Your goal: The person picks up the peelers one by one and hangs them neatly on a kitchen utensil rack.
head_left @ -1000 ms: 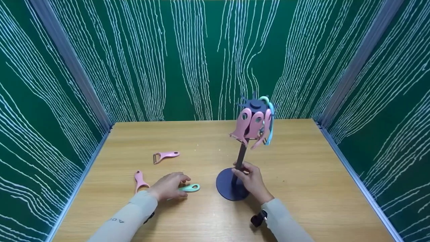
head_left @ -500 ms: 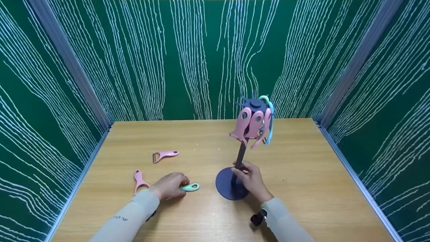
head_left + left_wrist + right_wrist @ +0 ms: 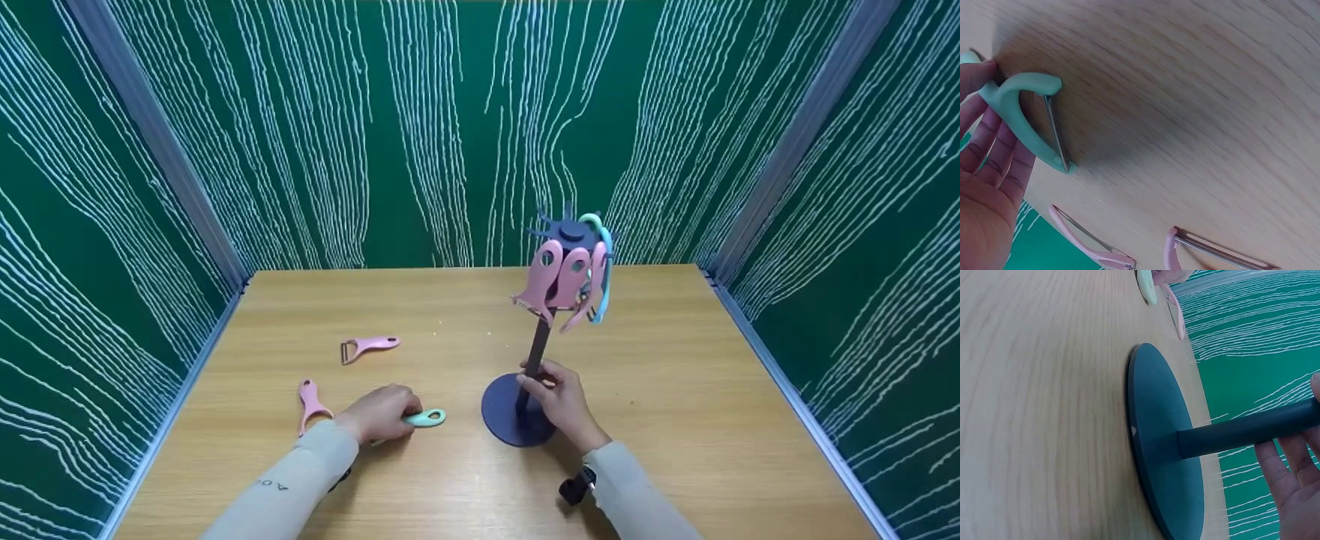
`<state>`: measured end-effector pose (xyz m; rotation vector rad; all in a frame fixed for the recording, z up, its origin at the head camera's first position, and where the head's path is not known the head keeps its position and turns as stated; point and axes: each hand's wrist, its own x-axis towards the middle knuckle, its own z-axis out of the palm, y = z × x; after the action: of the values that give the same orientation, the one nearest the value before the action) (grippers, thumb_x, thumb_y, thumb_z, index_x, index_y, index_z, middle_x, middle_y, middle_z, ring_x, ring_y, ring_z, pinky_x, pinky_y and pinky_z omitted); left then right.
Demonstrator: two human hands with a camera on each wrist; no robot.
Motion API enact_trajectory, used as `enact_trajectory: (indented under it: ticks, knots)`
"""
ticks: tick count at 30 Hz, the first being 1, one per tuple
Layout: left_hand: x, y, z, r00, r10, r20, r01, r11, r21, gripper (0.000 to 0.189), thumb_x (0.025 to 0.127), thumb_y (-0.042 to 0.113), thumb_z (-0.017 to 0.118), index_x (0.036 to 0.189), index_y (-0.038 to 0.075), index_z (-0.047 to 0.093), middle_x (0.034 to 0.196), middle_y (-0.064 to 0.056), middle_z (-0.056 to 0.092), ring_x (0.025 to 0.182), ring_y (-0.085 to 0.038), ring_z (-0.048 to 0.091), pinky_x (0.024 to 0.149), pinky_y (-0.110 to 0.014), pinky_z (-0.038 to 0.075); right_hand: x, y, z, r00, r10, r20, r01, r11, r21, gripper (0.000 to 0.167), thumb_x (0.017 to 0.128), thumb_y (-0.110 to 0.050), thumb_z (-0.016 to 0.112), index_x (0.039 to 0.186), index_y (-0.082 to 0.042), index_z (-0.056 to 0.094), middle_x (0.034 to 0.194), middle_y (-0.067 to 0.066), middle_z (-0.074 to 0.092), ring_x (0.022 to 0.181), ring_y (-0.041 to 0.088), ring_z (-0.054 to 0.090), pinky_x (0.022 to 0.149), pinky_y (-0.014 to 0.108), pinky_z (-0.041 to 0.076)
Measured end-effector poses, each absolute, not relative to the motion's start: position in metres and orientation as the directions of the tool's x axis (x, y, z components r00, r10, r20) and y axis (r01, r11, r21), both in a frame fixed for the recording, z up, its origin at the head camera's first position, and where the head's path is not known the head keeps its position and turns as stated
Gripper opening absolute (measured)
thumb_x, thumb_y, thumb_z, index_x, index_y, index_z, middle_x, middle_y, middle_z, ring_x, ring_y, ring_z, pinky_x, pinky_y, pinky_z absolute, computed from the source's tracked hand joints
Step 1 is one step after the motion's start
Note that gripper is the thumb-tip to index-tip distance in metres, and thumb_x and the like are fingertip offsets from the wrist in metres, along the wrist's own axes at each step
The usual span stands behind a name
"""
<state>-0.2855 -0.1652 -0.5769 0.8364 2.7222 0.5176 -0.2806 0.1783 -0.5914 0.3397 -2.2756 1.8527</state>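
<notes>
My left hand (image 3: 381,415) pinches a mint-green peeler (image 3: 1015,107) by its handle between thumb and fingers, low over the table. In the left wrist view its forked head and metal blade point away from the palm. My right hand (image 3: 562,401) grips the dark post (image 3: 1247,429) of a round-based stand (image 3: 504,411) just above the base. Pink peelers (image 3: 574,276) hang by their handle holes from hooks at the stand's top, with a blue peeler (image 3: 606,277) and a mint-green one (image 3: 589,220) beside them at the right.
Two pink peelers lie on the wooden table (image 3: 697,450): one peeler (image 3: 371,345) farther back, another peeler (image 3: 310,401) left of my left hand. Green walls with pale lines surround the table on three sides. Bare hooks (image 3: 541,225) stick out at the stand's left.
The left hand's fingers have closed in on the mint-green peeler's handle, which has barely moved. The right hand and the stand stay in place.
</notes>
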Motion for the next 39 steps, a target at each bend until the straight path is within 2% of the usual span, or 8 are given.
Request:
enact_trajectory:
  ticks: [6,14,19,25,33,39]
  knots:
    - [-0.287,-0.165,-0.577,-0.798,0.59,-0.122,0.504,0.765,0.401,0.007,0.091,0.006,0.081,0.098,0.008,0.081,0.089,0.0,0.07,0.081,-0.012,0.054,0.078,-0.037,0.052,-0.279,0.178,-0.589,-0.955,-0.062,0.289,-0.295,0.192,-0.936,0.012,0.097,0.001,0.079,0.108,-0.004,0.079,0.103,0.016,0.079,0.089,0.011,0.07,0.079,0.019,0.061]
    - [-0.291,-0.165,-0.569,-0.81,0.583,-0.066,0.515,0.761,0.396,0.013,0.095,0.011,0.08,0.107,0.006,0.081,0.096,-0.001,0.071,0.088,-0.015,0.058,0.085,-0.042,0.055,-0.28,0.178,-0.59,-0.954,-0.06,0.293,-0.299,0.183,-0.936,0.012,0.096,0.002,0.079,0.108,-0.002,0.079,0.103,0.017,0.079,0.088,0.009,0.07,0.079,0.019,0.061]
    - [-0.293,-0.163,-0.559,-0.825,0.565,-0.02,0.497,0.742,0.449,0.014,0.097,0.013,0.08,0.11,0.006,0.081,0.1,-0.003,0.074,0.091,-0.017,0.064,0.087,-0.043,0.058,-0.28,0.177,-0.591,-0.948,-0.054,0.315,-0.319,0.17,-0.932,0.012,0.096,0.003,0.078,0.107,0.0,0.078,0.101,0.019,0.078,0.086,0.007,0.069,0.078,0.019,0.06]
    - [-0.295,-0.16,-0.541,-0.854,0.52,-0.002,0.445,0.733,0.515,0.016,0.098,0.009,0.077,0.114,0.005,0.079,0.105,-0.004,0.072,0.09,-0.015,0.062,0.084,-0.042,0.058,-0.28,0.177,-0.591,-0.946,-0.049,0.319,-0.323,0.179,-0.93,0.011,0.096,0.004,0.078,0.106,0.0,0.078,0.099,0.017,0.078,0.085,0.008,0.069,0.077,0.019,0.06]
    - [-0.296,-0.15,-0.516,-0.905,0.425,-0.029,0.315,0.715,0.624,0.022,0.101,0.016,0.078,0.123,0.015,0.08,0.11,0.003,0.07,0.097,-0.019,0.062,0.09,-0.04,0.058,-0.28,0.177,-0.59,-0.947,-0.05,0.318,-0.322,0.194,-0.927,0.011,0.096,0.003,0.079,0.106,-0.002,0.078,0.099,0.014,0.078,0.085,0.008,0.068,0.076,0.019,0.06]
    - [-0.3,-0.147,-0.502,-0.905,0.425,0.018,0.326,0.666,0.671,0.023,0.101,0.018,0.079,0.124,0.016,0.08,0.109,0.002,0.07,0.095,-0.021,0.063,0.086,-0.038,0.06,-0.28,0.177,-0.59,-0.949,-0.057,0.31,-0.315,0.187,-0.93,0.011,0.096,0.002,0.079,0.106,-0.004,0.079,0.1,0.015,0.079,0.086,0.009,0.069,0.076,0.02,0.06]
